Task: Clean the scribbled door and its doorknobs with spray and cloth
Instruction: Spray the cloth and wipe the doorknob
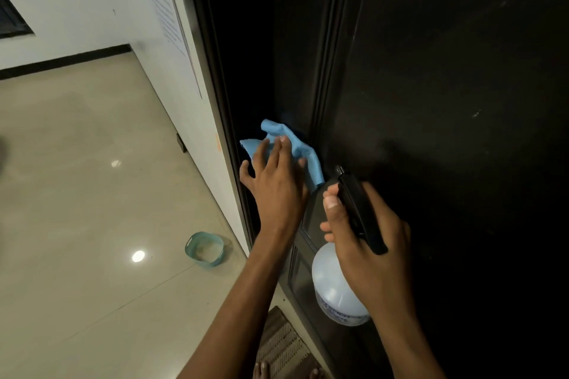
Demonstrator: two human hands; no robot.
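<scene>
The dark door fills the right side of the view, with faint pale marks on its upper panel. My left hand presses a blue cloth flat against the door's left part, fingers spread and straight. My right hand grips a spray bottle by its black trigger head, thumb on top and nozzle toward the door. The bottle's body is translucent white with a label. No doorknob shows in the dark area.
A small teal basket stands on the glossy tiled floor near the white wall. A striped doormat lies at the door's foot, with bare toes on it.
</scene>
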